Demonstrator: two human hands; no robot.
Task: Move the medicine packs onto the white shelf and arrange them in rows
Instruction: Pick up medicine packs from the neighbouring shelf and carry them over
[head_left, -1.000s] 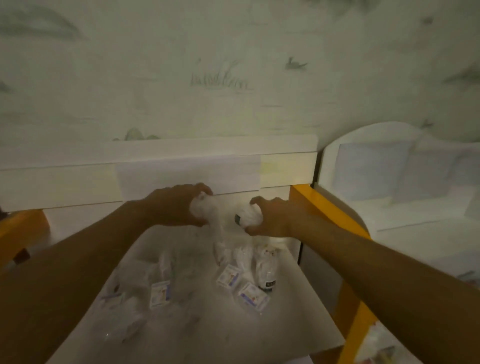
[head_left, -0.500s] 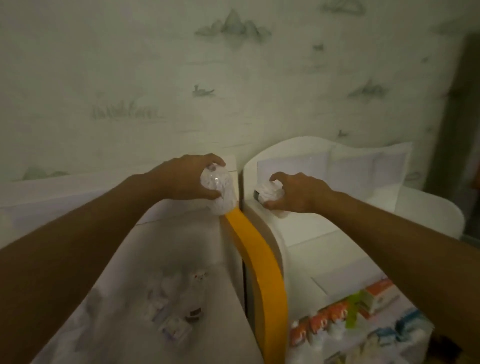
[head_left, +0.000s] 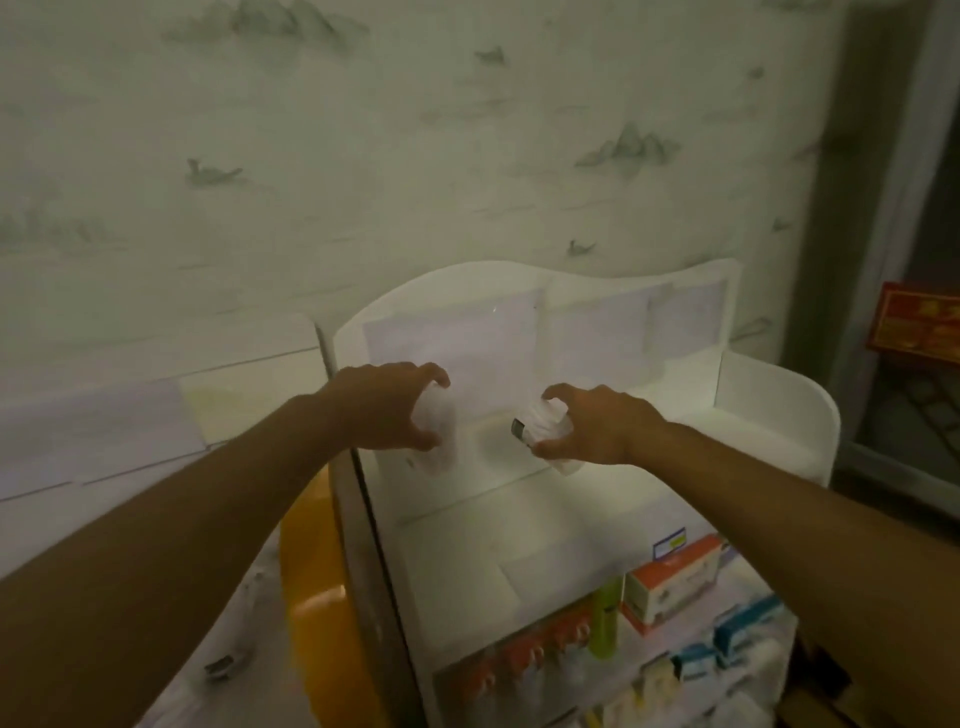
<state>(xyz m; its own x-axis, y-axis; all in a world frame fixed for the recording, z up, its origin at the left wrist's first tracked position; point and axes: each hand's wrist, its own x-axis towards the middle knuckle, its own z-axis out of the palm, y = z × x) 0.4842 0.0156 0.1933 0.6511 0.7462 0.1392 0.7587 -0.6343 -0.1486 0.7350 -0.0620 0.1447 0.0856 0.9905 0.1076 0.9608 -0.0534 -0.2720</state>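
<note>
Both my hands are over the top tier of the white shelf (head_left: 769, 447). My left hand (head_left: 382, 408) grips a clear-wrapped medicine pack (head_left: 439, 423) near the shelf's left wall, its lower end close to the tier. My right hand (head_left: 597, 423) grips a second clear-wrapped pack (head_left: 537, 428) with a dark end, held just above the tier's middle. A few packs (head_left: 221, 667) still lie on the white table at the lower left.
Lower tiers of the shelf hold rows of boxes: an orange and white box (head_left: 672, 579), blue boxes (head_left: 737, 636), a green bottle (head_left: 605, 618). A yellow-orange rail (head_left: 306, 587) separates table and shelf. Patterned wall behind; a red sign (head_left: 917, 322) at right.
My view and both hands have swung right from the table to the shelf. Each hand carried its pack over the yellow rail and now holds it low over the top tier.
</note>
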